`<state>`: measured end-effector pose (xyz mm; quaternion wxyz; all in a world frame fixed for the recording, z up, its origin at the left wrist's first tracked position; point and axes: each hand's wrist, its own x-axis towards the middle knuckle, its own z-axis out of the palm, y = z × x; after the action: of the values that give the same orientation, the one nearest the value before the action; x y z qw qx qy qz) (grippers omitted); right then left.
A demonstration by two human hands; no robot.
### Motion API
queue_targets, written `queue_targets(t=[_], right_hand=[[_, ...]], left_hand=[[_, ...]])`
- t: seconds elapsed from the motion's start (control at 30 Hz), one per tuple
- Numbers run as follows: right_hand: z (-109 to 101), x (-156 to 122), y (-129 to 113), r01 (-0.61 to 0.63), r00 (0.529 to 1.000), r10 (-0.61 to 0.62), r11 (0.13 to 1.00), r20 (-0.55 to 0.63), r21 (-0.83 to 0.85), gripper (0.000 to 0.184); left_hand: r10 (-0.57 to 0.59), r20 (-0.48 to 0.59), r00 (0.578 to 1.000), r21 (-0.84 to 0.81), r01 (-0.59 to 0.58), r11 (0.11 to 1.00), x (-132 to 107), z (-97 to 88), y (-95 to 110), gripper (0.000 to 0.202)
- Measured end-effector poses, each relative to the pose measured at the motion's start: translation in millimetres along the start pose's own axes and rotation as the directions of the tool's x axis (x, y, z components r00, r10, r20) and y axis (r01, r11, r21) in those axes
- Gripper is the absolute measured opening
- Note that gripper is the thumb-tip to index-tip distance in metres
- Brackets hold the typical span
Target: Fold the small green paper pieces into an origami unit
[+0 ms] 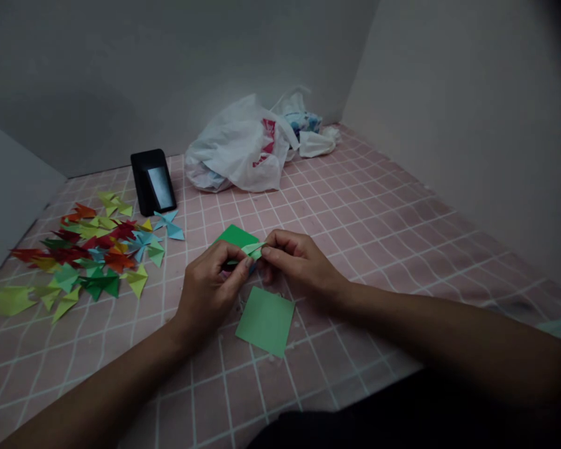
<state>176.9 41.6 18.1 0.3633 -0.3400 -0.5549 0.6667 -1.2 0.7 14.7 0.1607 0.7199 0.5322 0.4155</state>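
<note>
Both hands meet over the middle of the pink checked table. My left hand and my right hand pinch a small folded piece of light green paper between their fingertips. A darker green paper square lies just behind the hands. A flat light green square lies on the table in front of them, touching neither hand.
A heap of several folded paper shapes in red, green, yellow and blue lies at the left. A black phone stands propped behind it. White plastic bags sit at the back by the wall corner.
</note>
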Motion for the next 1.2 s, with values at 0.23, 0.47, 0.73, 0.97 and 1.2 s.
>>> queue_targets(t=[0.23, 0.47, 0.73, 0.97, 1.2], right_hand=[[-0.3, -0.1, -1.2, -0.035, 0.999, 0.034, 0.999, -0.01, -0.042, 0.021], [1.8, -0.9, -4.8, -0.128, 0.989, 0.123, 0.99, -0.077, -0.065, 0.016], [0.3, 2.8, -3.5, -0.108, 0.99, 0.102, 0.992, -0.102, -0.063, 0.007], [-2.1, 6.4, -2.5, -0.145, 0.986, 0.143, 0.989, -0.086, -0.017, 0.009], [-5.4, 7.6, -1.7, -0.117, 0.992, 0.115, 0.992, -0.043, -0.043, 0.01]], left_hand=[[0.021, -0.014, 1.0, 0.025, -0.02, 0.999, 1.0, -0.5, 1.5, 0.011], [0.135, -0.029, 0.99, 0.088, -0.132, 0.987, 0.7, 0.9, -0.4, 0.014], [0.22, 0.005, 0.975, 0.166, -0.218, 0.962, 2.8, -0.1, -1.7, 0.015], [0.223, 0.015, 0.975, 0.09, -0.224, 0.97, 5.3, -1.8, -4.1, 0.009], [0.261, 0.037, 0.965, 0.106, -0.263, 0.959, 5.1, -1.4, -6.5, 0.01]])
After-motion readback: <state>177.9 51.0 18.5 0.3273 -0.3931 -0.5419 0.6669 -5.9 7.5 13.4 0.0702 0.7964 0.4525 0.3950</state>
